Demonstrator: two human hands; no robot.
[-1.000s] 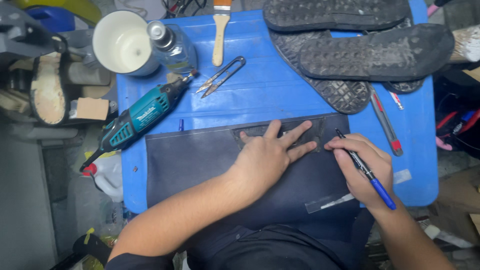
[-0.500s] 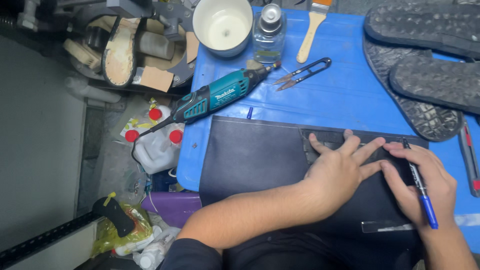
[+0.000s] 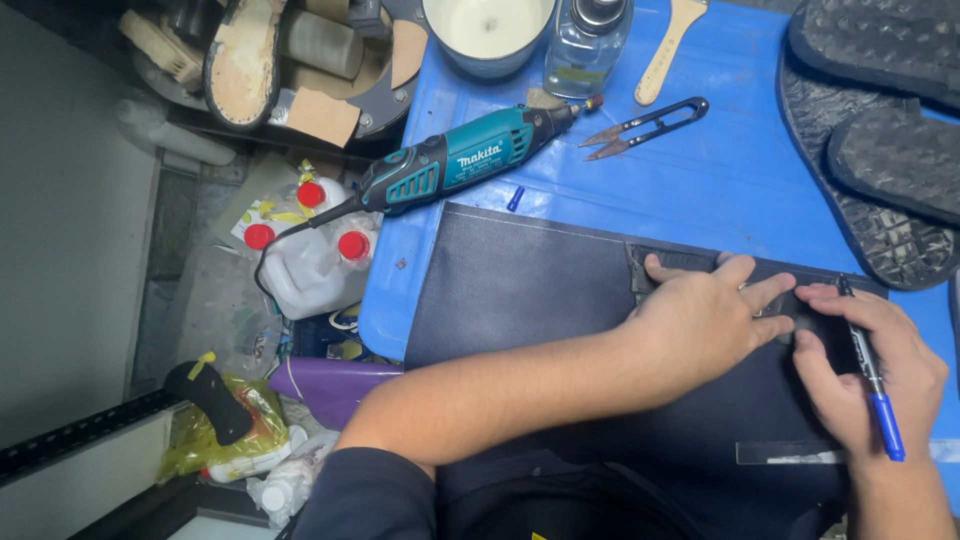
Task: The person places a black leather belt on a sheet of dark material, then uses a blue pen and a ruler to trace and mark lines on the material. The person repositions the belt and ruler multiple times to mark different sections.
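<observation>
My right hand [image 3: 870, 375] grips a blue pen [image 3: 873, 382] at lower right; my left hand [image 3: 705, 320] presses flat, fingers spread, on the dark leather sheet [image 3: 520, 295] mid-frame. Beyond lie a teal rotary tool [image 3: 465, 160] and black snips [image 3: 645, 125].

I see a blue table [image 3: 720, 180] under even, bright light. To its left the grey floor [image 3: 70, 200] is cluttered: a white jug with red caps [image 3: 310, 265], a yellow plastic bag [image 3: 215, 430], and a black rail [image 3: 75, 435] below.
</observation>
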